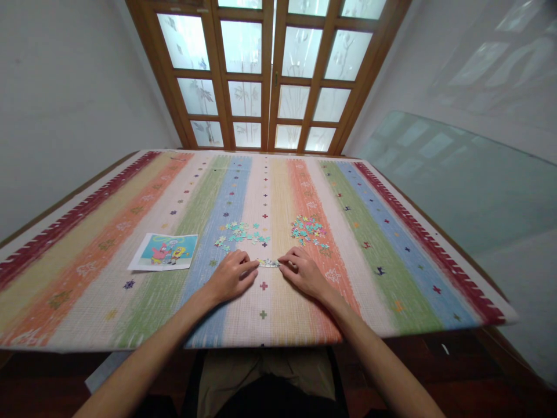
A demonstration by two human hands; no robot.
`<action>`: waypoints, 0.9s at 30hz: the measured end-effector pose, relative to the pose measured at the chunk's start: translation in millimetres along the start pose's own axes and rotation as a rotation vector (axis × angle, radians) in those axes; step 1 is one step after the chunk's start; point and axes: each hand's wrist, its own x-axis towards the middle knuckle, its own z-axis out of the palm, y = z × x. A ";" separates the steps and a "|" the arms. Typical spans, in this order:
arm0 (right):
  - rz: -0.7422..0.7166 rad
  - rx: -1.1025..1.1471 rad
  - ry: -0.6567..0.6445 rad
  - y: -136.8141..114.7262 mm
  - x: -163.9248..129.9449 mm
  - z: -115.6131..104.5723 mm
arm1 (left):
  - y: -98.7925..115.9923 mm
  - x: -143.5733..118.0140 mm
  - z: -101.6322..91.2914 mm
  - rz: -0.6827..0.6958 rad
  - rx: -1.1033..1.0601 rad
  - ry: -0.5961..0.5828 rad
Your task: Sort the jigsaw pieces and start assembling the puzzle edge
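Observation:
A narrow strip of joined jigsaw pieces (268,263) lies on the striped cloth between my two hands. My left hand (232,274) has its thumb and fingertips closed at the strip's left end. At the right end my right hand (302,271) pinches with thumb and forefinger. Beyond the left hand is a loose scatter of mostly turquoise puzzle pieces (238,232). A denser heap of mixed turquoise, pink and yellow pieces (307,228) sits beyond the right hand. To the left lies a printed cartoon picture (167,252) with a pink and a yellow figure.
The striped tablecloth (148,316) covers a wide table whose near edge is just before my lap. A wood-framed glass door (270,81) stands behind the table. On the right, a pale glass panel (470,180) leans by the wall. Something pale (107,370) shows below the table at left.

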 end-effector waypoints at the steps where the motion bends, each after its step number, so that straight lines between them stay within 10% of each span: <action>1: 0.003 0.001 0.001 0.1 0.0 0.0 | 0.0 -0.6 0.6 0.001 0.000 -0.001; 27: -0.199 -0.189 -0.027 -23.8 9.9 19.6 | -4.0 10.0 1.9 -0.156 -0.080 -0.050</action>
